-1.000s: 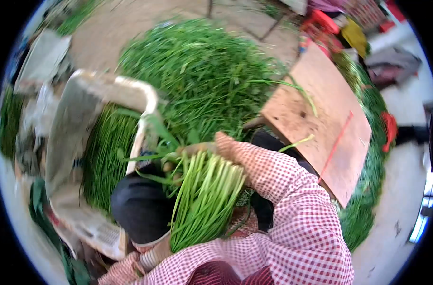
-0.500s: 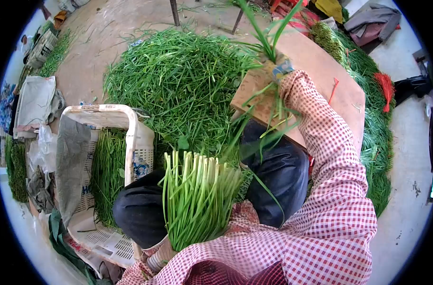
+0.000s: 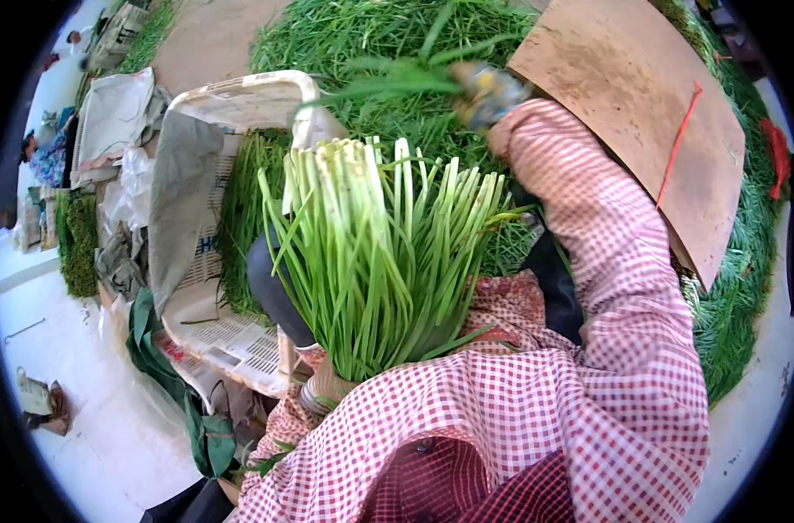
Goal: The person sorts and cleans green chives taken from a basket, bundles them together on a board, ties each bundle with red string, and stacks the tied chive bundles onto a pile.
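A thick bundle of garlic chives (image 3: 380, 253) stands in my lap, pale cut stem ends up and green leaves down. My left hand (image 3: 329, 388), in a knit glove, is at the bundle's lower left and grips it; its fingers are hidden behind the leaves. My right hand (image 3: 488, 94), in a patterned glove and blurred by motion, is beyond the bundle at the upper right. It is closed on a few long green leaves (image 3: 406, 80), which stick out to the left, smeared. Under it lies a heap of loose green leaves (image 3: 362, 35).
A white plastic basket (image 3: 240, 87) with a grey cloth and more chives (image 3: 253, 209) stands at my left. On the right are a brown board (image 3: 641, 105) with a red tie (image 3: 678, 144), and piled greens (image 3: 746, 322) with red ties (image 3: 773, 157).
My view has shifted down and left. My right hand has come off the board toward the heap, its leaves swinging from upward to leftward. The bundle stays in my lap, its stems more spread.
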The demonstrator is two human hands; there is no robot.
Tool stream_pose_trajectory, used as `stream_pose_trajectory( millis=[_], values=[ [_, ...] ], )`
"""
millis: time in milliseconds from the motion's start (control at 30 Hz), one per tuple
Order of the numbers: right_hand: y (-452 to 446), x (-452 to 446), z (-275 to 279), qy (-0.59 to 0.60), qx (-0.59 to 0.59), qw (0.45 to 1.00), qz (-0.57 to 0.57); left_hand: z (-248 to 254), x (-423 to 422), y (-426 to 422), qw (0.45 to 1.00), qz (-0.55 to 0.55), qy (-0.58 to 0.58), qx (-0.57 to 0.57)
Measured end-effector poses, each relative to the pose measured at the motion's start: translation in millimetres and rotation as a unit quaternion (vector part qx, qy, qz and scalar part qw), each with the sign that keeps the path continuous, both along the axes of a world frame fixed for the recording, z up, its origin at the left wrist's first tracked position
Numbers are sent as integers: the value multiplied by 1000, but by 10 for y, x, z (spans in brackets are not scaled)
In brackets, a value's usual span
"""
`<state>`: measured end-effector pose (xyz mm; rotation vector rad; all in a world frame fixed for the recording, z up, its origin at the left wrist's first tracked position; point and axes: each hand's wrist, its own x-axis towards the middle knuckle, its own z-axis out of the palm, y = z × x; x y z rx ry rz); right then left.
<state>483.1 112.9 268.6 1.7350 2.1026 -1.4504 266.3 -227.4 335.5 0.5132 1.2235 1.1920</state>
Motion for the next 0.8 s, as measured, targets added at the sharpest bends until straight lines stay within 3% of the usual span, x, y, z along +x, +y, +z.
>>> stream_pose_trajectory(
  millis=[33, 67, 133, 200, 233, 267, 333, 400, 433, 533, 667, 800],
  values=[
    [-285, -17, -216, -53, 196, 960, 194, 8, 14, -60, 1000, -7, -4, -7],
    [-530, -113, -120, -104, 115, 971, 180, 25, 31, -100, 1000, -9, -7, -13],
    [-453, -116, -233, -167, -17, 952, 257, 36, 30, -195, 1000, -11, -4, -26],
    [-327, 17, -233, -3, -88, 984, 154, 34, 44, -265, 999, -13, -8, -39],
    [-269, 130, -301, 131, -148, 977, 76, 20, 58, -287, 999, -13, -8, -45],
    [-291, 174, -61, 193, -149, 970, 16, 3, 67, -306, 999, -16, -14, -50],
    [-381, 387, 313, 297, -155, 942, 2, -34, 84, -315, 998, -27, -21, -55],
    [-567, 655, 596, 378, -28, 914, 146, -59, 95, -315, 997, -39, -26, -60],
    [-804, 716, 864, 330, 28, 928, 171, -67, 104, -313, 997, -44, -27, -63],
    [-1329, 774, 773, 143, 207, 936, 246, -91, 140, -311, 995, -60, -36, -68],
    [-1620, 621, 401, 166, 249, 939, 169, -112, 174, -294, 994, -79, -35, -69],
    [-1539, 543, 214, 152, 399, 878, 217, -102, 215, -322, 993, -90, -36, -71]
  ],
)
